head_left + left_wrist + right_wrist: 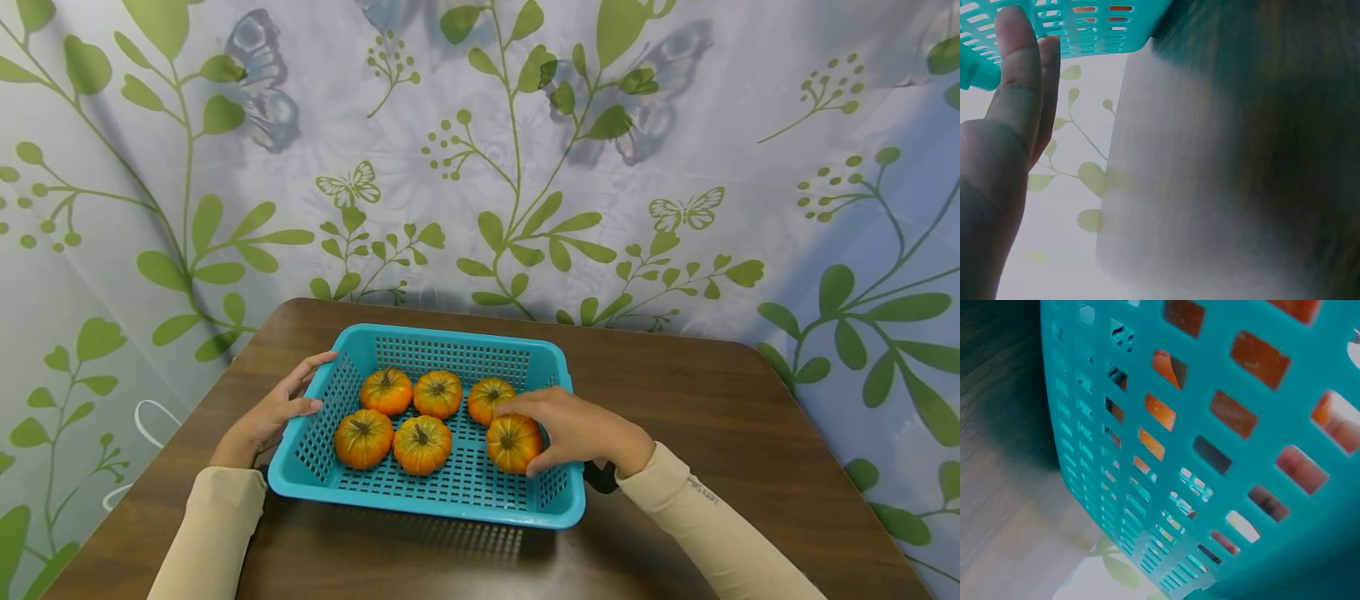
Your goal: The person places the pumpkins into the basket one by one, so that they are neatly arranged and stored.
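A turquoise plastic basket [450, 507] with slotted walls holds several small orange pumpkins, in a back row of three and a front row of three. Inside its right end, my right hand [577, 427] grips the front right pumpkin [513, 445], fingers over its far side and thumb at its near side. The back right pumpkin [489, 398] lies just behind those fingers. At the left end, my left hand [279, 410] touches the basket's outer wall with extended fingers [1019, 69]. Through the slots of the basket wall [1210, 494], the right wrist view shows orange skin and parts of fingers.
The basket is on a brown wooden table [675, 400]. Behind the table hangs a pale curtain [420, 167] printed with green leaves and butterflies. A white cable [142, 425] loops beside the table's left edge.
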`<state>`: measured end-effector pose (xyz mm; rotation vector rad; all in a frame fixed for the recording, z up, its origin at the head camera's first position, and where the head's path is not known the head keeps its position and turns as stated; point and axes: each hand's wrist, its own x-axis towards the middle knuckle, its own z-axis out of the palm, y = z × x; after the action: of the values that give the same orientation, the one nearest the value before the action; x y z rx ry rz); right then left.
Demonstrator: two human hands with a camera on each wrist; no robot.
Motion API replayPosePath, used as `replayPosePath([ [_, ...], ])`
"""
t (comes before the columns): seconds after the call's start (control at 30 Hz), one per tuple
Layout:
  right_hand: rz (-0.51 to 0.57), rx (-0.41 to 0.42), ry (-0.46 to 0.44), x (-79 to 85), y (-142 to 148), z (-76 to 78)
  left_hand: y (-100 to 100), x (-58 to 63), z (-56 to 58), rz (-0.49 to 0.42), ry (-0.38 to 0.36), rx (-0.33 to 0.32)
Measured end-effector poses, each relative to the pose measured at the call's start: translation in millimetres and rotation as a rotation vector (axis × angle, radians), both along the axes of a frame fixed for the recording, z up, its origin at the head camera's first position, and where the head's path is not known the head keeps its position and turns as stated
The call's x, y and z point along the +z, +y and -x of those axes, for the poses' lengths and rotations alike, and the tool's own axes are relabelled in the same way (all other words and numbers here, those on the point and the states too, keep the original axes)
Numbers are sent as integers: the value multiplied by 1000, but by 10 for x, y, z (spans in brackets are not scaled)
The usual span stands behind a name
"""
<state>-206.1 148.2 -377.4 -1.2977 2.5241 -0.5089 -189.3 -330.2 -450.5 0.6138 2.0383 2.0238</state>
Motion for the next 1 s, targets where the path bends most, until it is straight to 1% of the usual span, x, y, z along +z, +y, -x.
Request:
replayPosePath([
  [0.23, -39, 14, 41, -22, -36, 4, 2, 3, 4, 8, 8, 2],
  [0.47, -88, 36, 147, -66, -64, -7, 5, -4, -1, 8, 0, 1],
  [0.63, -117, 31, 180, -84, -108, -17, 7, -5, -5, 19, 1, 10],
  [0.73, -138, 39, 223, -104, -135, -16, 4, -7, -2, 20, -4, 11],
  [0.87, -156, 52, 274, -131, -165, -8, -13, -25, 11, 4, 0, -3],
  [1.0, -162, 55, 281, -147, -189, -4, -27, -43, 22, -4, 13, -17],
])
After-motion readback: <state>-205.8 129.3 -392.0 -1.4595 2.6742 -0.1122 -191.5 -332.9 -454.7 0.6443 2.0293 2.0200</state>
